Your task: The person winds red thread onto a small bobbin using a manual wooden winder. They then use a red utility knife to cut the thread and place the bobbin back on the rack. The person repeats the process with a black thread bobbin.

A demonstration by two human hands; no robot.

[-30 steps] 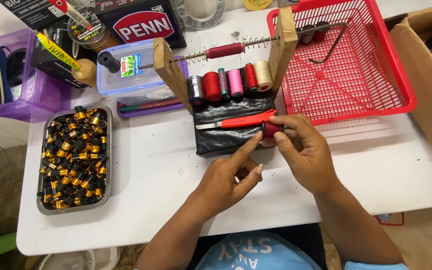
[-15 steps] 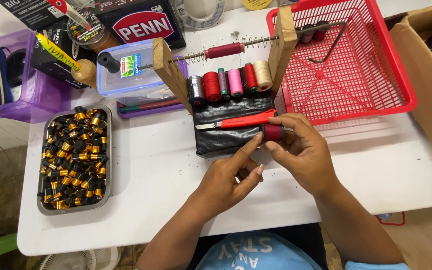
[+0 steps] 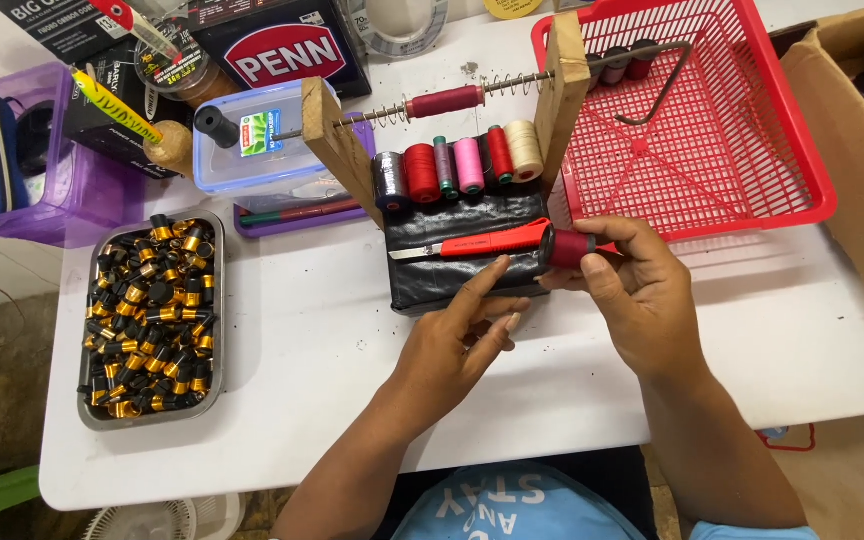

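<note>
Right hand [image 3: 642, 300] fingers gripping red-wrapped spool [image 3: 569, 247], far end hidden, left hand [image 3: 457, 345] seemingly empty

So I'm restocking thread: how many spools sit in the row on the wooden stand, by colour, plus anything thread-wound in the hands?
Black thread spool: 1
Red thread spools: 2
Grey-green thread spool: 1
Pink thread spool: 1
Cream thread spool: 1
Red-wound black cylinder in the right hand: 1
Total: 7
</note>
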